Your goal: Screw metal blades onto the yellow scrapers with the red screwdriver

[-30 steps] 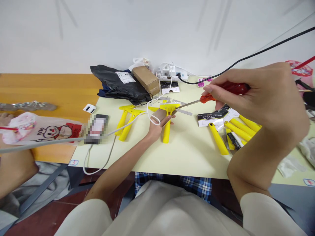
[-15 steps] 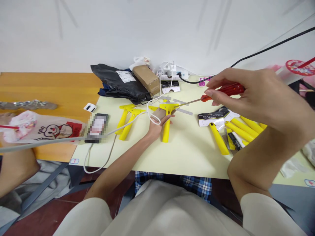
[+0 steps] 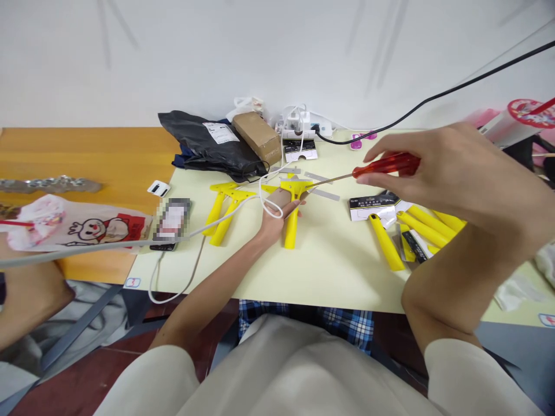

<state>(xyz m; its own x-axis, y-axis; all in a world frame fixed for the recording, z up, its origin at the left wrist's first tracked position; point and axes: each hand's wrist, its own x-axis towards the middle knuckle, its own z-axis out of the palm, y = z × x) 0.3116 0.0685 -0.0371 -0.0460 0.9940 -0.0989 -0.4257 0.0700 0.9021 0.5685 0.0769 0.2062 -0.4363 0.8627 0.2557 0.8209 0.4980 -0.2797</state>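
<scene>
My left hand (image 3: 274, 222) is closed around a yellow scraper (image 3: 292, 228), just under its wide head, and holds it above the table. In my right hand (image 3: 427, 167) is a screwdriver (image 3: 385, 166) with a clear red handle, pinched between thumb and fingers. Its long shaft points left, and the tip meets the right side of the scraper head. Two more yellow scrapers (image 3: 225, 222) lie left of my left hand. Thin metal blades (image 3: 323, 195) lie behind the held scraper. A white cable loops in front of my left hand.
Several yellow handles (image 3: 388, 245) and black-and-white packaging (image 3: 368, 207) lie at the right. A phone (image 3: 172, 222) with a white cable is at the left. Behind are a black parcel bag (image 3: 208, 144), a cardboard box (image 3: 259, 136) and a power strip (image 3: 318, 124). Another person's arm (image 3: 32, 294) shows far left.
The screwdriver handle and my right hand have shifted slightly left, the tip staying at the scraper head. My left hand keeps its hold on the scraper.
</scene>
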